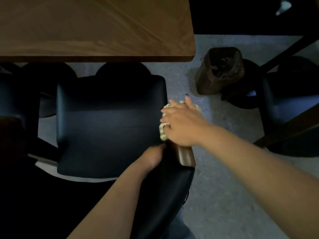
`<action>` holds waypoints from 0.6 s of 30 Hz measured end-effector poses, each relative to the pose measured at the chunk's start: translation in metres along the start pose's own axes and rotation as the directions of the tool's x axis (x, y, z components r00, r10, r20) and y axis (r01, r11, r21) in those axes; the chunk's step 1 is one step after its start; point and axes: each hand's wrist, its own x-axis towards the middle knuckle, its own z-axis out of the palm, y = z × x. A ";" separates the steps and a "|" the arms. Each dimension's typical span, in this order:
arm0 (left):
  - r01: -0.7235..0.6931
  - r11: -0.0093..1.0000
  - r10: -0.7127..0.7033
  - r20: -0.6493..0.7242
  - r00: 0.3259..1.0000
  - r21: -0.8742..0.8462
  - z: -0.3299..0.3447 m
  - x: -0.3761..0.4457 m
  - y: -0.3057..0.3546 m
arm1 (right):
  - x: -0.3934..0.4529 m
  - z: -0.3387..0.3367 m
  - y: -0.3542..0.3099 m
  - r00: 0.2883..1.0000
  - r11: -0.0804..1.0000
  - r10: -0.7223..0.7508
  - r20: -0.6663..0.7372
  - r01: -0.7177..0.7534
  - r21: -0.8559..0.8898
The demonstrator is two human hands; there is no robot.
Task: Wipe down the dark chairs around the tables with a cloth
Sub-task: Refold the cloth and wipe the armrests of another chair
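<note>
The right hand (179,125) presses a soft, limp checked cloth (164,133) bunched against the dark chair (110,125) side, while the left hand (153,157) grips the seat's rear corner, steadying it.

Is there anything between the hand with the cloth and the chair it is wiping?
Nothing visible. The right hand presses the cloth straight against the right edge of the dark chair; only the cloth lies between them.
</note>
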 end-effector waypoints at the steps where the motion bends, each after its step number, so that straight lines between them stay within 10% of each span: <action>1: 0.011 1.000 -0.011 -0.009 1.000 -0.003 0.000 0.002 -0.001 | 0.014 -0.005 0.002 0.998 0.999 0.015 0.063 -0.012 -0.037; 9: 0.016 0.995 -0.015 -0.009 1.000 0.103 -0.005 0.009 -0.006 | -0.018 0.001 -0.034 0.980 0.898 -0.179 0.084 0.198 -0.394; 18: 0.052 0.971 -0.045 -0.036 0.998 0.235 0.000 0.018 -0.007 | 0.048 -0.007 0.000 0.982 0.988 0.152 0.114 -0.152 -0.012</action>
